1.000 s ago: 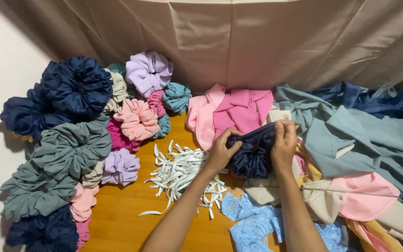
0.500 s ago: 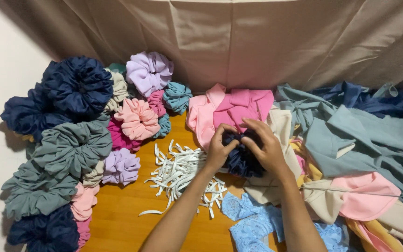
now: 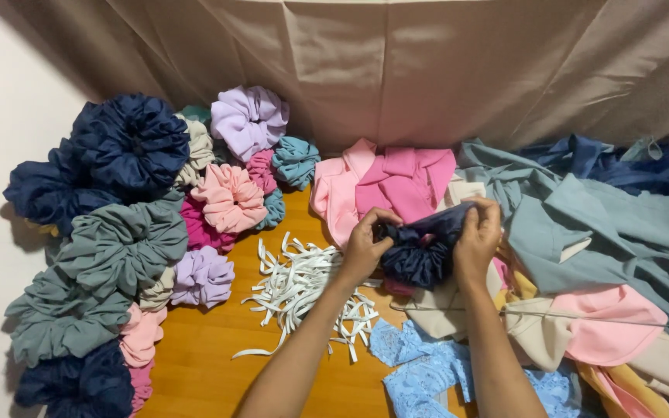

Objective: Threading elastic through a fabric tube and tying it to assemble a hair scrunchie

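Observation:
Both my hands hold a navy blue fabric scrunchie (image 3: 421, 249) above the wooden floor. My left hand (image 3: 365, 246) pinches its bunched left side. Gripping the upper right edge, my right hand (image 3: 480, 240) pulls the cloth out flat between the two hands. A heap of white elastic strips (image 3: 301, 288) lies just left of my left forearm. Pink folded fabric (image 3: 396, 186) sits right behind the scrunchie.
Finished scrunchies fill the left side: navy (image 3: 129, 143), grey-green (image 3: 121, 248), lilac (image 3: 249, 120), pink (image 3: 230, 197), teal (image 3: 296, 161). Grey-blue cloth (image 3: 613, 232), a pink piece (image 3: 605, 321) and cream pieces pile at right. Light blue lace (image 3: 420, 368) lies between my forearms. A beige curtain (image 3: 427, 70) hangs behind.
My hands closed in around the navy scrunchie, bunching it, then spread apart again. Its upper edge is now stretched between them. The piles have not moved.

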